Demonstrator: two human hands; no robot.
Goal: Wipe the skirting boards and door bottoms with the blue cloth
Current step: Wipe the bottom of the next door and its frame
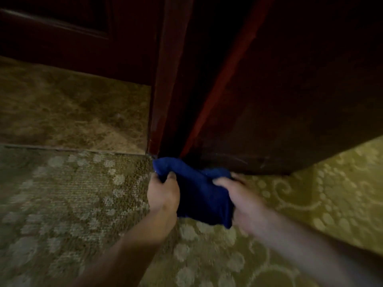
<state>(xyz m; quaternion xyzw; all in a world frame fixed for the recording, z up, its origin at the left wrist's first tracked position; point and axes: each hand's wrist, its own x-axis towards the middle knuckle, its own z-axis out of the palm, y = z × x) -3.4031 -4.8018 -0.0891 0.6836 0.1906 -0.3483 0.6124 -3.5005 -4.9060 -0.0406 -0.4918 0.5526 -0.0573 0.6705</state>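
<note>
1. Where the carpet (207,255) spreads across the near floor, it is olive-gold with pale scrolls and dotted flower shapes, and it carries both arms and the cloth.
2. Dark red-brown wood fills the upper part of the view: a door (290,90) on the right stands over the carpet with its bottom edge slanting down toward the middle, and a second panelled door (72,42) closes the far left.
3. Between them a narrow upright frame (159,90) runs down to the floor, with a black gap beside it.
4. Beyond the carpet's far edge on the left lies brown marbled tile (72,112), parted from the carpet by a thin dark strip.
5. At the foot of the frame, on the carpet's far edge, sits the blue cloth (199,191), bunched, its far end touching the base of the frame and the door's bottom corner.
6. Her or his left hand (163,193) grips the cloth's left end, thumb and fingers curled into the fabric.
7. On the other side the right hand (242,199), blurred, clutches the cloth's right part just beside the door bottom.
</note>
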